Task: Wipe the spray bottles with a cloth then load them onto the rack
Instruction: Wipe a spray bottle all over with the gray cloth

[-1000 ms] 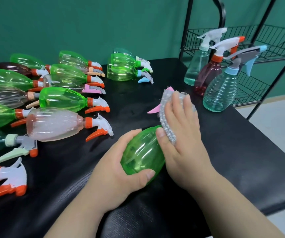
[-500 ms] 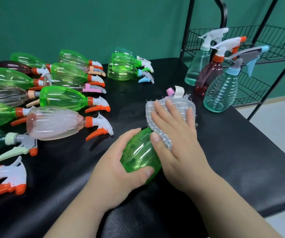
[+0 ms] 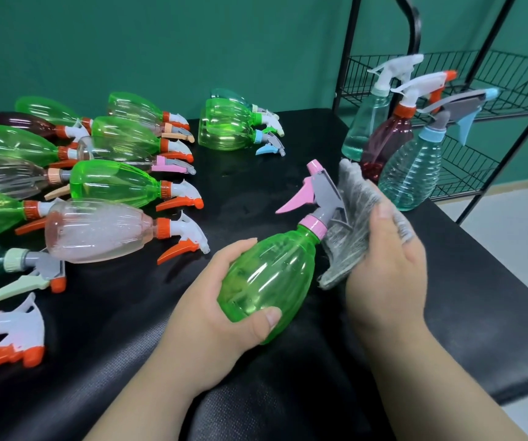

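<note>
The green spray bottle [image 3: 269, 275] is near the middle of the black surface [image 3: 478, 297], in front of the person. Its long axis runs on a slant, with the rounded base low and toward the person and the pink collar up and to the right. Its grey trigger head [image 3: 323, 189] points its pink nozzle up and away, and the pink lever sticks out to the left. I cannot tell whether the base touches the surface.

The left hand [image 3: 221, 313] cups the base from below and from the left. Its fingers [image 3: 240, 246] are curled over the far side and the thumb is pressed across the near side. The right hand [image 3: 386, 272] is just right of the bottle's neck, back of the hand toward the camera. It grips a grey cloth [image 3: 348, 230], which lies against the trigger head and the bottle's shoulder; its fingertips are blurred.

Many bottles [image 3: 113, 183] lie on their sides at the left. Three upright bottles [image 3: 412, 176] stand at the right edge, beside the black wire rack [image 3: 466, 63].
</note>
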